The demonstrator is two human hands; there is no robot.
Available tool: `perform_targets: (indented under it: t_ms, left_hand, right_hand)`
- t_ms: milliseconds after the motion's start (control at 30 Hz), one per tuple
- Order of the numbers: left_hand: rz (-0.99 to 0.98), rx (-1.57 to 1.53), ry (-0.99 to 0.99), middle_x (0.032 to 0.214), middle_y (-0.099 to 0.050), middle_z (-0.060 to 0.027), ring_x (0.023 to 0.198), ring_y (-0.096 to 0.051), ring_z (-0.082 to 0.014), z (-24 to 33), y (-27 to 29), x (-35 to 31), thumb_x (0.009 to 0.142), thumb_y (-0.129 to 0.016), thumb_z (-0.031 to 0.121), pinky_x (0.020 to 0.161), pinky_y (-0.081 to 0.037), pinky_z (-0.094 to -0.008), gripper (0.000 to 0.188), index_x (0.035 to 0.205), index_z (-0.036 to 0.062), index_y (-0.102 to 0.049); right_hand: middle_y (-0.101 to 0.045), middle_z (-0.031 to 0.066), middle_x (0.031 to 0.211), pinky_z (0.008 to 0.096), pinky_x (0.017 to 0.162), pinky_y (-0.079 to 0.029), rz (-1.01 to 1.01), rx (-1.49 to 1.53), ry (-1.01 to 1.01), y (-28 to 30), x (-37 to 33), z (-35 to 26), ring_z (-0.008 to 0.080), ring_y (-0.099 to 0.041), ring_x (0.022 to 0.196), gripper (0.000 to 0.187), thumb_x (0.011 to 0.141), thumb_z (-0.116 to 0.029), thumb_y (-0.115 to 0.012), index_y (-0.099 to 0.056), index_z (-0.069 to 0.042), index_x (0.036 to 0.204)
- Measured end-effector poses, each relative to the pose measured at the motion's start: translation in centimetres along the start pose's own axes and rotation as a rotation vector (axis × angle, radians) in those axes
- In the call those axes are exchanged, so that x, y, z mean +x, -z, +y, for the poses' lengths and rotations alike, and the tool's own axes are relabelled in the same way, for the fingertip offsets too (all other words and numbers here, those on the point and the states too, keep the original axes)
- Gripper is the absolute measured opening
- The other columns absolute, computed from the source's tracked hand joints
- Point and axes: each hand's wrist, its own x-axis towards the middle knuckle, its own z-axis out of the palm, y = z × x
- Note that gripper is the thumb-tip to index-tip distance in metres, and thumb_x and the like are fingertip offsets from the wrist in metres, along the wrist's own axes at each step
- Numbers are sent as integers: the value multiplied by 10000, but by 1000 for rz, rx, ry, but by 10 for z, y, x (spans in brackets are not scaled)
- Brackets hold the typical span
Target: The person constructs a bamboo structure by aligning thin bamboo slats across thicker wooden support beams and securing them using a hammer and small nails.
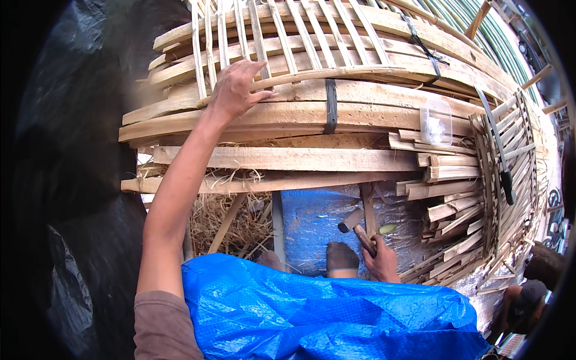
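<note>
My left hand [233,89] reaches far forward, its thumb and fingers on either side of the front rail of a slatted wooden rack [324,74]. Thin parallel slats run away from that rail. Low in front of me, my right hand [383,264] is wrapped round the handle of a hammer [365,239]. The hammer's blunt head points up and to the left, apart from the rack. Beneath the rack lie stacked wooden beams [258,115], bound with black strapping [331,107].
A clear plastic tub [436,123] sits on the beams at right. Beside it lies a long curved blade with a black handle [507,187]. Split bamboo strips [459,207] are piled there. Blue tarp [324,312] covers my lap; shavings [222,219] lie below the beams. Another person [528,300] is at far right.
</note>
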Motion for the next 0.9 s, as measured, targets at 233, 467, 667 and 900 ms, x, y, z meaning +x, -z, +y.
perform_targets:
  t_ms: [233,467,667,900]
  left_hand:
    - [106,27,34,1206,-701,-101,1187,-640,-281,0,-27,-10,754,-836,504,1051,-457,-490,640,1214,103,-643]
    - [46,-58,99,1352,-638,-104,1262,-600,-271,7,-33,-9,829,-751,542,1116,-407,-526,588,1211,106,-648]
    - [119,-34,-32,1309,-670,-99,1165,-661,-244,1,-40,-16,827,-767,513,1040,-464,-463,550,1181,105,-661]
    - [96,-39,13,1300,-666,-108,1166,-655,-266,5,-35,-17,854,-764,462,1048,-477,-443,516,1206,103,-645]
  right_hand:
    - [-691,241,908,531,662,-526,-110,-109,-48,1,3,-20,451,-684,790,615,829,-349,-781,-485,-51,1278]
    - [-698,229,945,513,674,-542,-108,-143,-46,0,-1,-21,428,-696,807,647,832,-378,-768,-472,-58,1310]
    - [-692,234,962,512,690,-541,-104,-148,-53,-2,-1,-22,433,-693,820,679,818,-353,-781,-458,-46,1330]
    - [-683,245,1000,513,733,-537,-130,-123,-89,3,1,-30,443,-687,875,673,816,-322,-785,-465,-36,1335]
